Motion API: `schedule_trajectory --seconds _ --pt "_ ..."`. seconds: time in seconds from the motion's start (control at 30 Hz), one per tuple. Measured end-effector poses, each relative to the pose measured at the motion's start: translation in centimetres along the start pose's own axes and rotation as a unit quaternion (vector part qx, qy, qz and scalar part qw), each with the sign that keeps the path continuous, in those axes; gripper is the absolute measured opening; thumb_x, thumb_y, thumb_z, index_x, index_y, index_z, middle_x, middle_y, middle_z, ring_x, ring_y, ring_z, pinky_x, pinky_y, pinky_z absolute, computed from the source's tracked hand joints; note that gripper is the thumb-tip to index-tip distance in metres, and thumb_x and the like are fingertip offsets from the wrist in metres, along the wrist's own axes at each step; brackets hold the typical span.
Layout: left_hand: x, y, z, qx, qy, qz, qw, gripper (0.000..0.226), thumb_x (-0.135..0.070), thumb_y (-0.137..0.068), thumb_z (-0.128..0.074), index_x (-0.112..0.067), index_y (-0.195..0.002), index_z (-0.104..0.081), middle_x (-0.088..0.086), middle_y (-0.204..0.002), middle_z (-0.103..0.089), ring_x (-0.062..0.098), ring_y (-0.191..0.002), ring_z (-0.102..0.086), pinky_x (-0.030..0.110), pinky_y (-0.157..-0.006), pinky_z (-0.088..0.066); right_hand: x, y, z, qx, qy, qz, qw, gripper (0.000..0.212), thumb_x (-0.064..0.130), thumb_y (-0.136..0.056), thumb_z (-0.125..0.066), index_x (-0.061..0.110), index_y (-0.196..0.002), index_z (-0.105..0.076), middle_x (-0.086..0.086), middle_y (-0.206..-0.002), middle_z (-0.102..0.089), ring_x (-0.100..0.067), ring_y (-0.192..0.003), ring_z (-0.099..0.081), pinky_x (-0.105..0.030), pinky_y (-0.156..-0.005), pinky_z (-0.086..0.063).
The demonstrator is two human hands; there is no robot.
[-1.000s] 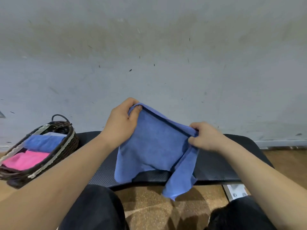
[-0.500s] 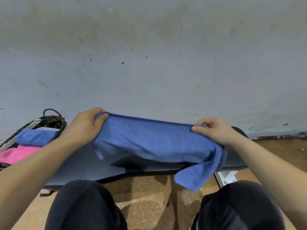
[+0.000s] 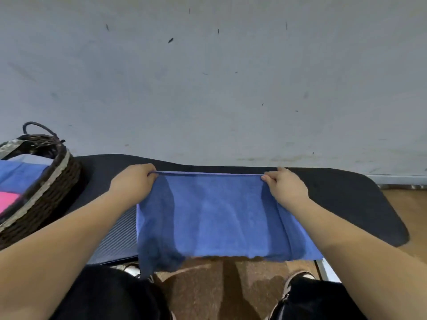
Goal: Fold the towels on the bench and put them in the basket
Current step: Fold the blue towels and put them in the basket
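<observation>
A blue towel (image 3: 217, 215) is stretched flat over the black bench (image 3: 342, 199), its near edge hanging past the bench's front. My left hand (image 3: 134, 181) pinches the towel's far left corner. My right hand (image 3: 285, 185) pinches the far right corner. The far edge runs taut and straight between them. A dark wicker basket (image 3: 46, 188) stands at the bench's left end, holding a folded blue towel (image 3: 20, 172) and a pink towel (image 3: 9, 200).
A grey wall (image 3: 208, 88) rises right behind the bench. Brown floor (image 3: 208, 289) shows below the bench's front edge, with my dark-trousered knees and a shoe (image 3: 298, 279) at the bottom of the view.
My hands have spread apart and moved down and forward, pulling the bunched towel out flat and laying it on the bench. The view has tilted lower.
</observation>
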State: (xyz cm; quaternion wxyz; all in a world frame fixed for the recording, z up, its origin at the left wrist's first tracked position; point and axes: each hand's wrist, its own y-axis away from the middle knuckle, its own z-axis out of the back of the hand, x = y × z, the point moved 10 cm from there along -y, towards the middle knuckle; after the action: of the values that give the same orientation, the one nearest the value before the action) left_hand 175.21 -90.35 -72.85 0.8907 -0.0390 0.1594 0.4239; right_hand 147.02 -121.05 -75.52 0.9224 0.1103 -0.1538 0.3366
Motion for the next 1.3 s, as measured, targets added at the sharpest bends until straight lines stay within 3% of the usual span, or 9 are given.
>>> schedule_trajectory --seconds 0.27,0.43,0.53,0.63,0.77,0.87,1.03,1.17,1.3 --pt "3.7 -6.3 -4.3 -0.014 0.025 0.049 0.998 0.021 -0.039 -0.101 -0.056 -0.021 -0.09 -0.056 0.002 -0.09 -0.061 0.026 -0.082 -0.058 0.034 -0.059 -0.039 1.2 -5.9 -3.7 -0.055 0.077 0.04 0.995 0.038 0.041 -0.106 -0.048 0.015 -0.118 -0.072 -0.016 -0.116 -0.07 -0.039 -0.11 -0.061 -0.045 -0.093 -0.048" --pt "4.1 -6.8 -3.5 -0.045 0.0 0.046 0.998 0.044 -0.041 -0.098 -0.062 -0.016 -0.134 -0.055 0.01 -0.134 -0.054 0.035 -0.119 -0.054 0.049 -0.085 -0.051 2.2 -6.6 -2.8 -0.054 0.106 0.028 0.992 0.038 0.043 -0.103 -0.053 0.016 -0.126 -0.067 -0.011 -0.116 -0.071 -0.038 -0.107 -0.063 -0.044 -0.093 -0.048" --pt "2.4 -4.4 -2.0 -0.073 -0.053 0.01 0.996 0.055 -0.035 -0.095 -0.066 -0.014 -0.144 -0.051 0.014 -0.152 -0.044 0.041 -0.133 -0.044 0.054 -0.099 -0.046 5.4 -4.7 -2.0 -0.078 0.076 0.083 0.991 0.04 0.034 -0.1 -0.058 0.018 -0.137 -0.062 -0.008 -0.133 -0.064 -0.037 -0.118 -0.06 -0.046 -0.103 -0.043" --pt "0.1 -0.4 -4.3 0.01 -0.066 -0.022 0.998 0.069 -0.048 -0.095 -0.06 -0.016 -0.153 -0.041 0.016 -0.167 -0.026 0.041 -0.151 -0.024 0.051 -0.12 -0.03 9.3 -1.1 -3.8 0.006 0.028 0.123 0.992 0.044 0.04 -0.099 -0.056 0.019 -0.137 -0.062 -0.009 -0.139 -0.058 -0.035 -0.127 -0.055 -0.043 -0.104 -0.045" --pt "-1.5 5.0 -9.9 0.136 -0.104 -0.012 0.985 0.083 -0.067 -0.099 -0.037 -0.025 -0.165 -0.009 0.014 -0.173 0.008 0.043 -0.157 0.007 0.054 -0.128 -0.004 11.3 5.1 -9.0 0.163 0.114 0.091 0.976 0.078 0.074 -0.095 -0.036 0.038 -0.162 -0.021 -0.01 -0.172 -0.007 -0.037 -0.157 -0.008 -0.055 -0.125 -0.015" --pt "-1.5 7.4 -11.3 0.131 -0.043 0.021 0.99 0.078 -0.065 -0.104 -0.026 -0.029 -0.165 0.006 0.01 -0.171 0.02 0.039 -0.156 0.02 0.055 -0.127 0.006 11.0 8.2 -11.6 0.202 0.135 0.056 0.968 0.087 0.087 -0.088 -0.018 0.046 -0.161 0.008 -0.002 -0.17 0.024 -0.039 -0.156 0.021 -0.063 -0.123 0.005" --pt "-0.5 8.6 -10.8 0.015 -0.03 -0.015 0.999 0.079 -0.075 -0.098 -0.012 -0.035 -0.165 -0.001 0.001 -0.174 0.009 0.028 -0.159 0.016 0.05 -0.127 0.012 11.3 9.2 -12.8 0.1 0.149 0.064 0.982 0.085 0.085 -0.088 -0.005 0.044 -0.16 0.015 -0.004 -0.17 0.024 -0.04 -0.155 0.023 -0.068 -0.12 0.011" --pt "0.7 7.9 -9.4 -0.017 -0.004 -0.032 0.999 0.08 -0.073 -0.097 -0.013 -0.032 -0.166 -0.009 -0.002 -0.174 -0.005 0.022 -0.161 0.003 0.05 -0.129 0.005 11.7 8.7 -12.8 0.081 0.159 0.071 0.981 0.086 0.084 -0.089 -0.007 0.042 -0.162 0.01 -0.006 -0.172 0.017 -0.041 -0.155 0.019 -0.069 -0.119 0.008" --pt "4.6 6.9 -8.7 0.012 -0.019 -0.031 0.999 0.083 -0.075 -0.095 -0.004 -0.032 -0.166 -0.009 -0.007 -0.174 0.0 0.014 -0.16 0.007 0.05 -0.129 0.004 12.1 8.6 -12.7 0.108 0.15 0.076 0.98 0.086 0.086 -0.088 -0.007 0.044 -0.161 0.009 -0.004 -0.172 0.019 -0.039 -0.155 0.022 -0.068 -0.12 0.012"
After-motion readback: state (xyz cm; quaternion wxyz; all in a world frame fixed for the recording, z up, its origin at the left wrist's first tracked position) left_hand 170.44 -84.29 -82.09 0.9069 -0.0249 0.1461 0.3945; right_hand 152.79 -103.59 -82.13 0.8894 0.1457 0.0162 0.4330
